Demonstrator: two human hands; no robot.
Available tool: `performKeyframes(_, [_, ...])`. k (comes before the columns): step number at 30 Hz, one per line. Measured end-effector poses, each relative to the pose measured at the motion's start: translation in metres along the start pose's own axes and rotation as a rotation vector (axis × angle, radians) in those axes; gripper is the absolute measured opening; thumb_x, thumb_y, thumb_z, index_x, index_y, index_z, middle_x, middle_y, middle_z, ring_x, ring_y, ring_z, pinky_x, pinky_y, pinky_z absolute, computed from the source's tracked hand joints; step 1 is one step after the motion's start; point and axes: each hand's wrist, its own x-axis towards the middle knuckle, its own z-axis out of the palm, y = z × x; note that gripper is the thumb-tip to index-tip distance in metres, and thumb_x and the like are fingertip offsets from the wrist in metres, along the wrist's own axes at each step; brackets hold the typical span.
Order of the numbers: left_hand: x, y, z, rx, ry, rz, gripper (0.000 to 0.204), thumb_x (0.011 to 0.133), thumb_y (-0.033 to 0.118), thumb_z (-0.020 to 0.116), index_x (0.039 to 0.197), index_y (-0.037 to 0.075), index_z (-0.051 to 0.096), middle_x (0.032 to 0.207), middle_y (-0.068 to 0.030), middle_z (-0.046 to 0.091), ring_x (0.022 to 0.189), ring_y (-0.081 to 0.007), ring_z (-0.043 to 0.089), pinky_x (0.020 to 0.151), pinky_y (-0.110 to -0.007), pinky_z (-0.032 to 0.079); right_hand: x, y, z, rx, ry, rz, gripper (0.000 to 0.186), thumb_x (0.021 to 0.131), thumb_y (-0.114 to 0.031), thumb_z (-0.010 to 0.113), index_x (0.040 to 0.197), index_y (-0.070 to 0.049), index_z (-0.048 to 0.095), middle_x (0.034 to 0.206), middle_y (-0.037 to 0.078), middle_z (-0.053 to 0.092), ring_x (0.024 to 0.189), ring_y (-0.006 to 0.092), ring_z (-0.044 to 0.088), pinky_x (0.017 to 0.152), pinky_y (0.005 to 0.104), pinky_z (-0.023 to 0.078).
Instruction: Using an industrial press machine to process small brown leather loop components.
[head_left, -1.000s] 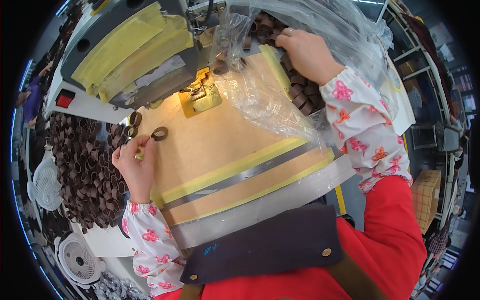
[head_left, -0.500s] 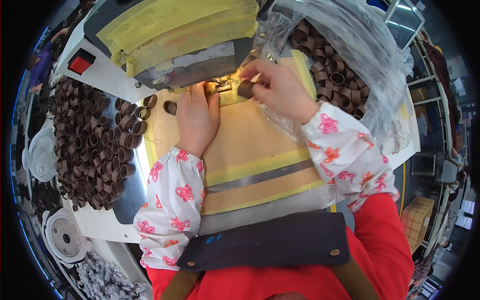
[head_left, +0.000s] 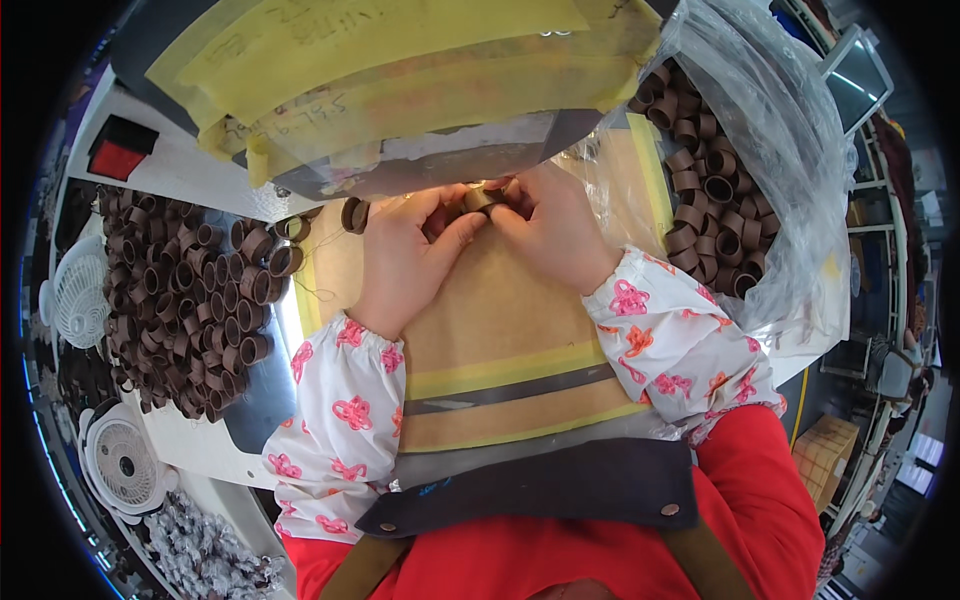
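Between my two hands, close under the machine head, is a small brown ring-shaped band (head_left: 481, 198). My left hand (head_left: 405, 258) pinches its left side with thumb and fingers. On its right side, the thumb and fingers of my right hand (head_left: 556, 228) close on the same band. The dark machine head (head_left: 400, 162), patched with yellow sheets and tape, overhangs the fingertips and hides part of them. It looks like a sewing machine, with a lit spot beneath the head. Another brown ring (head_left: 354, 215) lies just left of my left hand.
A big heap of brown rings (head_left: 190, 300) covers the table's left side. More brown rings (head_left: 718, 188) sit in a clear plastic bag (head_left: 800, 200) at the right. A red switch (head_left: 120, 148) is on the machine's left. A white fan (head_left: 125, 465) stands lower left.
My right hand has moved in beside my left with the brown band. My left hand, lying flat before, now grips the band too. The whole view has shifted slightly.
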Motion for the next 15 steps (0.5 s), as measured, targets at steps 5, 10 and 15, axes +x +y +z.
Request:
performKeyframes(5, [0.002, -0.001, -0.002, 0.048, -0.007, -0.040, 0.022, 0.074, 0.013, 0.069, 0.088, -0.003, 0.062, 0.055, 0.0022, 0.047, 0.053, -0.0040, 0.042, 0.050, -0.021, 0.036, -0.002, 0.003, -0.005, -0.102, -0.027, -0.102, 0.014, 0.072, -0.001, 0.061, 0.080, -0.002, 0.050, 0.079, 0.013, 0.055, 0.070, 0.0297, 0.057, 0.058, 0.0355, 0.046])
performKeyframes(10, [0.003, -0.005, 0.003, 0.013, 0.055, -0.073, 0.024, 0.073, 0.015, 0.070, 0.087, -0.003, 0.063, 0.054, 0.0018, 0.044, 0.051, -0.0052, 0.039, 0.048, -0.022, 0.034, 0.002, 0.009, -0.005, -0.236, -0.057, -0.236, 0.010, 0.074, -0.002, 0.060, 0.078, -0.002, 0.051, 0.079, 0.014, 0.052, 0.071, 0.0328, 0.055, 0.059, 0.0379, 0.045])
performKeyframes(15, [0.008, -0.005, 0.005, 0.188, 0.073, -0.051, 0.023, 0.072, 0.017, 0.071, 0.083, -0.003, 0.065, 0.054, 0.0010, 0.046, 0.052, -0.0051, 0.040, 0.049, -0.021, 0.035, 0.007, 0.005, -0.012, -0.203, -0.065, -0.250, 0.008, 0.075, -0.002, 0.059, 0.079, -0.001, 0.052, 0.080, 0.015, 0.051, 0.072, 0.0337, 0.053, 0.061, 0.0390, 0.043])
